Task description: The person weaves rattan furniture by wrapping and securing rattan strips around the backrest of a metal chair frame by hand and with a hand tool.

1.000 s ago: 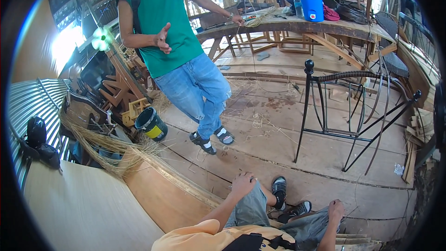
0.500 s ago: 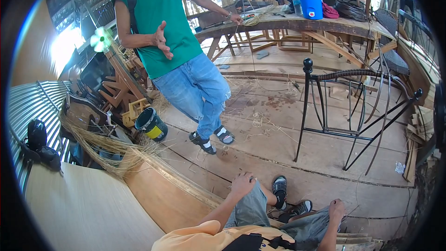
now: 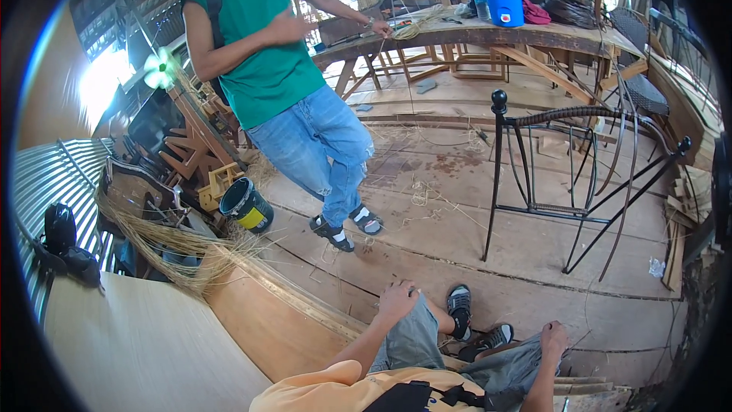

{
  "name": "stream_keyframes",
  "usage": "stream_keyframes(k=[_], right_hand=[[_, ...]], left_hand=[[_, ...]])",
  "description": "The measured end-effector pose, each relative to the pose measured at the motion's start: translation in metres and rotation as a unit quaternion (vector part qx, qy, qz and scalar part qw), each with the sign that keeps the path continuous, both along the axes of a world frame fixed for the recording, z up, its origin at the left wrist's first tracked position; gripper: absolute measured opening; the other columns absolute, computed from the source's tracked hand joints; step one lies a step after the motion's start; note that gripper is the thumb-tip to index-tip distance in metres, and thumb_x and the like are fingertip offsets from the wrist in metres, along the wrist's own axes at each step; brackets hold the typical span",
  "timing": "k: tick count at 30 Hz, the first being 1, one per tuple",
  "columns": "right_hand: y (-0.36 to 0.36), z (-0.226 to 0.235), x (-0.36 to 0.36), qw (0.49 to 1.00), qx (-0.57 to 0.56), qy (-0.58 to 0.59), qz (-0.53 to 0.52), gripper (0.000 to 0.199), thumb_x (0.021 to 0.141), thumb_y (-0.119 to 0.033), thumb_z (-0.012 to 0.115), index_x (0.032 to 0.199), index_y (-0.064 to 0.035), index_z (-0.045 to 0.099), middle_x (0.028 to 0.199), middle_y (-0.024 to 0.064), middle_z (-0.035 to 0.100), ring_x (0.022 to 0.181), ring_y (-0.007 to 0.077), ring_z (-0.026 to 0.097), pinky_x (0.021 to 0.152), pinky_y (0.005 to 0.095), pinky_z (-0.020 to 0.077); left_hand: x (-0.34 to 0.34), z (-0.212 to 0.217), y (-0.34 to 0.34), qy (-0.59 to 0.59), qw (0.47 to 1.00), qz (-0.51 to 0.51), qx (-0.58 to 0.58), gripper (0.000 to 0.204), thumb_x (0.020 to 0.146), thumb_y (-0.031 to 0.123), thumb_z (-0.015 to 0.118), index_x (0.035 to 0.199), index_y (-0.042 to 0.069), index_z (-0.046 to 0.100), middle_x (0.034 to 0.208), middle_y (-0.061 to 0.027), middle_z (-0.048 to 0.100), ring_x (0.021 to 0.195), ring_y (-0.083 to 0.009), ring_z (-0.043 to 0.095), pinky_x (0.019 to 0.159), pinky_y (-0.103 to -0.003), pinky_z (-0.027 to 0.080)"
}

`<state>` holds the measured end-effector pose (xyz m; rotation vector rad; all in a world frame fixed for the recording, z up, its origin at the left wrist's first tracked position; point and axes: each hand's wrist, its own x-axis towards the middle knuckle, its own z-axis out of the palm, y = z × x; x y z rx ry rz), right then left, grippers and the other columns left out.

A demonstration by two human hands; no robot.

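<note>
One knee (image 3: 422, 317) under each hand (image 3: 398, 300)

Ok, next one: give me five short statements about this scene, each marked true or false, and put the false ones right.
1. The left hand rests on the left leg. True.
2. The right hand grips the black metal frame. False: it rests on the right leg, apart from the frame.
3. The blue cooler stands on the floor. False: it stands on the long table.
4. The dark bucket has a yellow patch. True.
5. The standing co-worker's green top is sleeveless. True.
</note>
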<state>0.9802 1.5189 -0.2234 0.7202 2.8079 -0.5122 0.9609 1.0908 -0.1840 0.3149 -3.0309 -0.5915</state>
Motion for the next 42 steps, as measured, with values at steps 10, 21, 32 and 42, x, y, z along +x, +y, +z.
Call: stream_keyframes(k=[10, 21, 32, 42], right_hand=[[0.065, 0.026, 0.042, 0.939, -0.108, 0.313, -0.093, 0.027, 0.091, -0.018, 0.051, 0.110, -0.0016, 0.061, 0.111, 0.0185, 0.062, 0.104, 0.0335, 0.058, 0.089, 0.0391, 0.0458], [0.174, 0.039, 0.271, 0.933, -0.079, 0.119, -0.330, 0.027, 0.087, -0.020, 0.055, 0.107, -0.0039, 0.064, 0.086, 0.0188, 0.066, 0.084, 0.0306, 0.065, 0.076, 0.0378, 0.0490], [0.120, -0.038, 0.278, 0.956, 0.181, -0.030, -0.228, 0.034, 0.080, -0.020, 0.064, 0.113, -0.0123, 0.060, 0.110, 0.0087, 0.061, 0.105, 0.0329, 0.056, 0.087, 0.0426, 0.0471], [0.124, -0.075, 0.306, 0.959, 0.060, -0.075, -0.268, 0.025, 0.085, -0.018, 0.049, 0.106, -0.0047, 0.054, 0.097, 0.0211, 0.064, 0.086, 0.0394, 0.062, 0.080, 0.0483, 0.0490]], left_hand=[[-0.034, -0.002, 0.009, -0.019, 0.997, -0.079, -0.002, 0.038, 0.089, 0.029, 0.055, 0.113, 0.000, 0.061, 0.113, -0.0214, 0.062, 0.104, -0.0384, 0.059, 0.091, -0.044, 0.045], [-0.029, -0.026, 0.011, -0.038, 0.987, -0.150, 0.043, 0.036, 0.090, 0.022, 0.050, 0.109, -0.007, 0.061, 0.107, -0.0233, 0.062, 0.101, -0.0358, 0.057, 0.091, -0.040, 0.042], [-0.040, -0.001, 0.000, -0.003, 0.991, -0.127, -0.044, 0.043, 0.086, 0.026, 0.055, 0.115, -0.005, 0.058, 0.115, -0.0235, 0.059, 0.109, -0.0363, 0.054, 0.096, -0.041, 0.040], [0.001, 0.035, 0.171, -0.013, 0.910, -0.347, 0.225, 0.025, 0.083, 0.018, 0.061, 0.100, 0.000, 0.058, 0.100, -0.0168, 0.060, 0.100, -0.0348, 0.057, 0.085, -0.042, 0.046]])
